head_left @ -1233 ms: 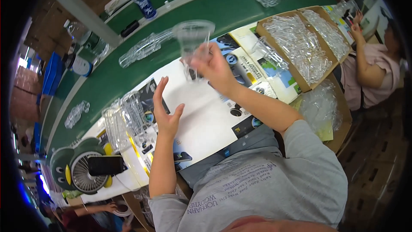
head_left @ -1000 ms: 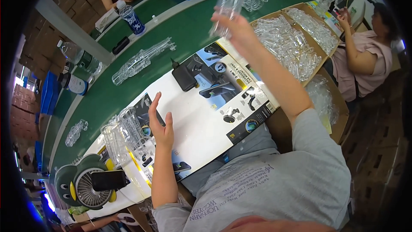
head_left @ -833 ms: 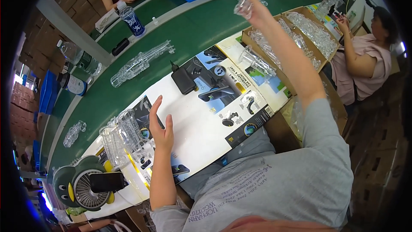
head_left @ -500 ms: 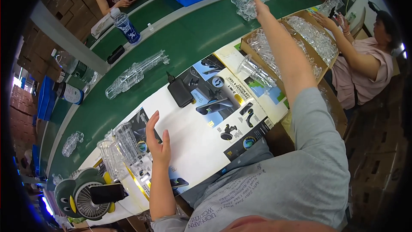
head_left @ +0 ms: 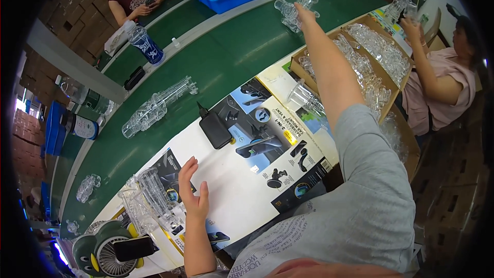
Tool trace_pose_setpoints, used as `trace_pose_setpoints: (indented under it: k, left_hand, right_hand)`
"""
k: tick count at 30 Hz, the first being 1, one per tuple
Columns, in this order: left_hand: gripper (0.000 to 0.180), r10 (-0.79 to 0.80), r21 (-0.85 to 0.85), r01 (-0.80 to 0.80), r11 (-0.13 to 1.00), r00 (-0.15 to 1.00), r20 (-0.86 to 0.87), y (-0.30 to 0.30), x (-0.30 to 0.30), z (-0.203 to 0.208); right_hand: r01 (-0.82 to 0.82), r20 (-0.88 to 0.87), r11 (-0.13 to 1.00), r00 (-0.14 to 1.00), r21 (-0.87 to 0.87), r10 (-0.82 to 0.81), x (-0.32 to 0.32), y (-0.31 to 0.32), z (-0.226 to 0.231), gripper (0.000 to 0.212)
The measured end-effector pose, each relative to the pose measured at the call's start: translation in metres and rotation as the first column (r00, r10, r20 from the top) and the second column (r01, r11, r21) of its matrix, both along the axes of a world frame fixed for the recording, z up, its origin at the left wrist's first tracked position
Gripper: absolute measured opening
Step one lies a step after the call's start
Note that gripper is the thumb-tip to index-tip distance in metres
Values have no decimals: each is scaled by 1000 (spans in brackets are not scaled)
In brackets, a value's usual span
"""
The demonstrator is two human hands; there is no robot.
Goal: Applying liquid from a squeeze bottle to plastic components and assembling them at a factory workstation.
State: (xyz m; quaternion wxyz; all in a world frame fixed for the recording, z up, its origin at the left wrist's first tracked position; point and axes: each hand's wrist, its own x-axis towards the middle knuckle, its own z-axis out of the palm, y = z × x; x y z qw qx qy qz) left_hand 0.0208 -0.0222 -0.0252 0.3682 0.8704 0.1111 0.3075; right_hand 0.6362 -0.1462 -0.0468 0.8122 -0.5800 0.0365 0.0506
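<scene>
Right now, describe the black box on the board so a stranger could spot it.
Find the green belt, then the white printed board beside it. The black box lies near the board's belt-side edge; unlike the flat pictures beside it, it's solid with a pointed tip.

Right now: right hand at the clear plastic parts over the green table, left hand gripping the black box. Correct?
No: the left hand is open and empty, not touching the black box; head view shows it. The right hand is at the clear plastic parts over the green table.
</scene>
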Motion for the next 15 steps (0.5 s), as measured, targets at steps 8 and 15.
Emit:
trace_pose_setpoints:
  k: [8, 15]
  left_hand:
    - [30, -11, -16, 11, 1000, 1000, 22, -3, 4, 5]
    - [29, -18, -85, 19, 996, 1000, 19, 0, -8, 6]
  right_hand:
    - [-78, 63, 997, 995, 9, 77, -50, -8, 48, 44]
    - [-654, 137, 752, 740, -82, 658, -258, -8, 138, 41]
